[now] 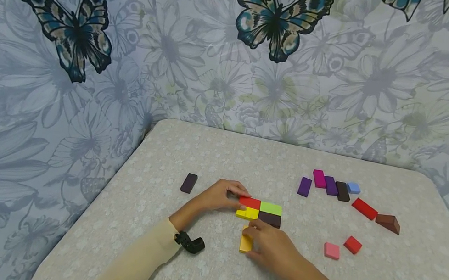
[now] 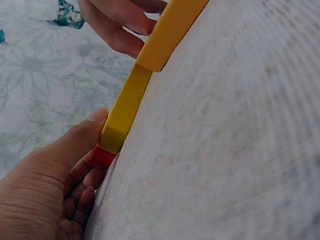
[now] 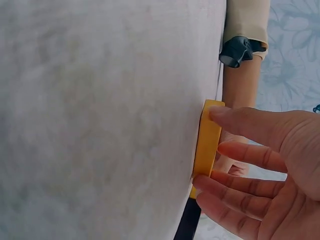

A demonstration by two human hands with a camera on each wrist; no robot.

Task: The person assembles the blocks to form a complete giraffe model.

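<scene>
Four blocks lie together as a flat rectangle: a red block (image 1: pixel 249 202) and a lime green block (image 1: pixel 271 208) at the back, a yellow block (image 1: pixel 247 214) and a dark brown block (image 1: pixel 270 219) in front. My left hand (image 1: pixel 218 198) grips the left end of this group, thumb at the yellow block and fingers by the red one. Just in front, an orange-yellow block (image 1: pixel 245 244) lies lengthwise toward me. My right hand (image 1: pixel 276 249) pinches it between thumb and fingers, as the right wrist view shows. In the left wrist view its end overlaps the yellow block (image 2: pixel 127 107).
A dark block (image 1: pixel 189 183) lies alone at the left. Toward the back right sit a purple block (image 1: pixel 304 186), a magenta block (image 1: pixel 319 178), a blue block (image 1: pixel 353 188) and others. A brown wedge (image 1: pixel 388 223) is farther right. A pink block (image 1: pixel 331 250) lies nearer.
</scene>
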